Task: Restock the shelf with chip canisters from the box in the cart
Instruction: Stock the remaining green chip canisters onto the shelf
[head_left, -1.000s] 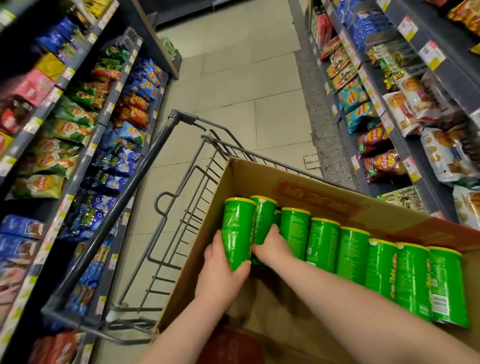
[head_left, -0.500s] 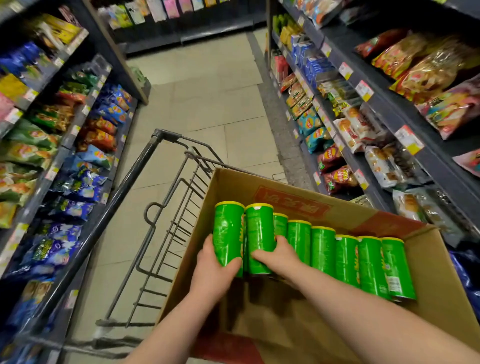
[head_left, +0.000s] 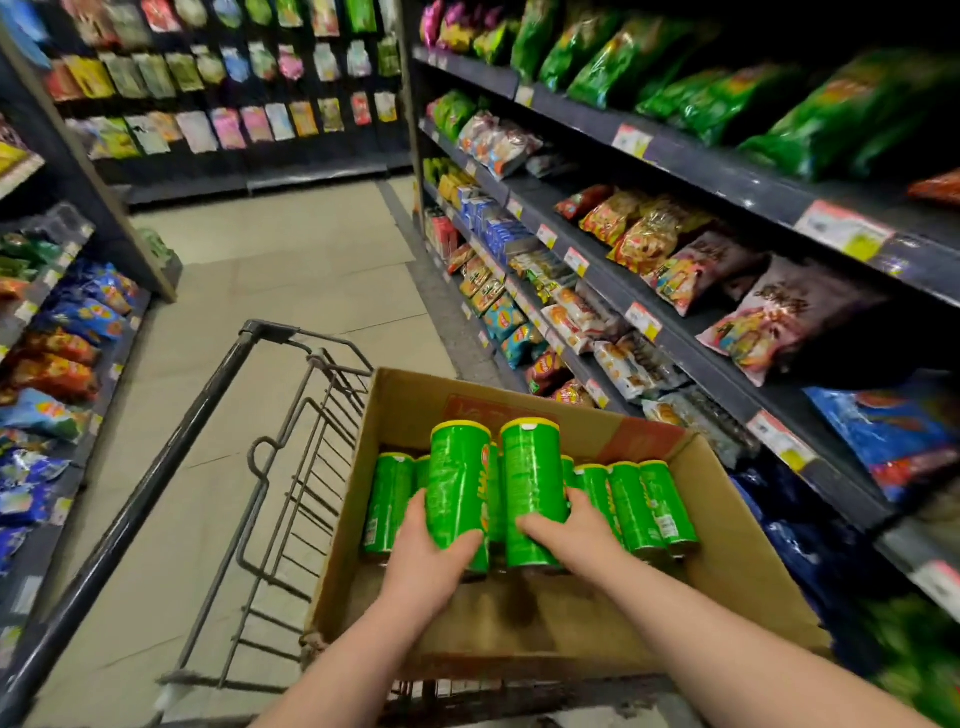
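Plainly, this is the pick-up step. The person's left grip (head_left: 431, 560) is wrapped round the lower half of one tall green chip canister with a yellow lid (head_left: 457, 480), and the right grip (head_left: 570, 536) clasps a second green canister (head_left: 532, 486) just beside it. The two tubes stand nearly upright and close together, raised above the rest. Both are over the open brown cardboard box (head_left: 727, 564), which rests in the dark metal wire cart (head_left: 218, 426) in the aisle. More green canisters (head_left: 631, 504) lie side by side on the box floor beneath, so I judge the restocking far from finished. The next move, as I see it, calls for lifting the pair clear of the box walls and carrying them to the shelf. The dark shelving on the right (head_left: 727, 366) shows only bagged snacks from here, and I cannot tell which tier takes canisters. Two smooth tubes, one per hand, could slip or knock together, so a steady carry seems wise.
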